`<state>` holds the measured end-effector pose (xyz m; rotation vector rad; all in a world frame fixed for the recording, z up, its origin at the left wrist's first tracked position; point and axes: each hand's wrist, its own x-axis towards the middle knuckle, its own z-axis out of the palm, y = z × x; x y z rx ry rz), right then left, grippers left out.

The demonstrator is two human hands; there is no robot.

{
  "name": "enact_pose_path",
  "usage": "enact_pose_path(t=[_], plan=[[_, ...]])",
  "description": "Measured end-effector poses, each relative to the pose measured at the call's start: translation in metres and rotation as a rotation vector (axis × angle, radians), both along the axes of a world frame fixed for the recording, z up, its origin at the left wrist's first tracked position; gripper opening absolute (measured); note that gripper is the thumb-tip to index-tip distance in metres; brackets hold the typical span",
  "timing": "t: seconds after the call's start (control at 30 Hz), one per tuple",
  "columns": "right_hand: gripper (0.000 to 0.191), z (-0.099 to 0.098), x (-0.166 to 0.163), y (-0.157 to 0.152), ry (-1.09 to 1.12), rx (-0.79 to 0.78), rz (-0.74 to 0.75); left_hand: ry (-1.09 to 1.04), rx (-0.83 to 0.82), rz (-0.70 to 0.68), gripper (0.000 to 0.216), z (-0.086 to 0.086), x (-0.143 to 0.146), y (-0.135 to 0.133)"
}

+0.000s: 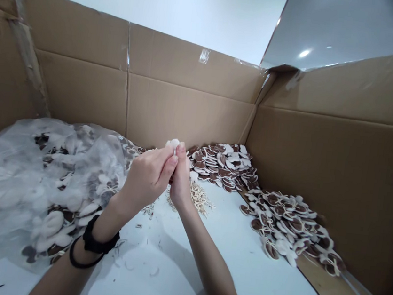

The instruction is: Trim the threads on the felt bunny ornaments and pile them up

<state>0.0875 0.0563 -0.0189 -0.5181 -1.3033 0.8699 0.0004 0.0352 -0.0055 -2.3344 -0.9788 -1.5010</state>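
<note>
My left hand point(148, 176) and my right hand point(181, 176) are raised together at the middle of the view, fingers pinched on one small white fluffy piece point(173, 143) that sticks up between the fingertips. My left wrist carries two black bands point(95, 245). Both hands hover above a white sheet point(176, 259) inside a cardboard enclosure. A small heap of pale short strings point(199, 200) lies just beyond my right hand.
A clear plastic bag point(32, 181) full of white and brown pieces lies at the left. Brown-and-white flat pieces are piled at the back point(224, 166) and along the right point(290, 224). Cardboard walls point(187, 104) close off the back and both sides.
</note>
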Motion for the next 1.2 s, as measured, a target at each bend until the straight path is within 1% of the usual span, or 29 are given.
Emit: enact_pose_path(t=[0.1,0.2,0.27,0.33,0.4,0.47,0.53,0.6,0.67,0.8,0.9,0.97,1.07,1.13,1.2], plan=[[0.046,0.002,0.003,-0.004,-0.022,0.000,0.010,0.005,0.024,-0.002,0.027,0.000,-0.001,0.000],[0.041,0.006,0.006,-0.010,-0.015,0.011,0.071,-0.063,-0.022,-0.114,0.032,0.000,-0.003,0.000],[0.040,0.009,0.008,-0.013,-0.033,0.034,0.086,-0.096,-0.035,-0.173,0.037,0.001,-0.004,-0.001],[0.041,0.012,0.009,-0.016,-0.048,0.056,0.091,-0.100,-0.020,-0.189,0.043,0.003,-0.005,-0.002],[0.041,0.015,0.012,-0.018,-0.039,0.067,0.125,-0.099,0.003,-0.184,0.049,0.005,-0.006,-0.004],[0.042,0.016,0.015,-0.020,-0.016,0.071,0.157,-0.097,-0.010,-0.180,0.053,0.008,-0.008,-0.005],[0.043,0.017,0.018,-0.024,-0.020,0.078,0.142,-0.068,-0.083,-0.199,0.049,0.009,-0.010,-0.005],[0.045,0.018,0.022,-0.029,-0.063,0.087,0.092,-0.028,-0.166,-0.260,0.044,0.009,-0.012,-0.004],[0.044,0.020,0.024,-0.035,-0.133,0.111,0.035,-0.005,-0.177,-0.298,0.045,0.007,-0.013,-0.003],[0.038,0.020,0.025,-0.042,-0.278,0.178,-0.130,0.020,-0.037,-0.247,0.046,0.004,-0.014,-0.004],[0.036,0.019,0.025,-0.039,-0.369,0.190,-0.229,0.041,0.028,-0.186,0.045,0.006,-0.013,-0.006],[0.036,0.019,0.029,-0.035,-0.411,0.201,-0.218,0.055,0.026,-0.153,0.042,0.007,-0.013,-0.006],[0.040,0.020,0.036,-0.030,-0.463,0.228,-0.146,0.044,-0.006,-0.130,0.039,0.007,-0.012,-0.005],[0.043,0.021,0.039,-0.029,-0.461,0.233,-0.098,-0.018,-0.066,-0.151,0.038,0.004,-0.010,-0.006],[0.044,0.021,0.038,-0.029,-0.396,0.227,-0.059,-0.129,-0.168,-0.222,0.040,0.002,-0.007,-0.007]])
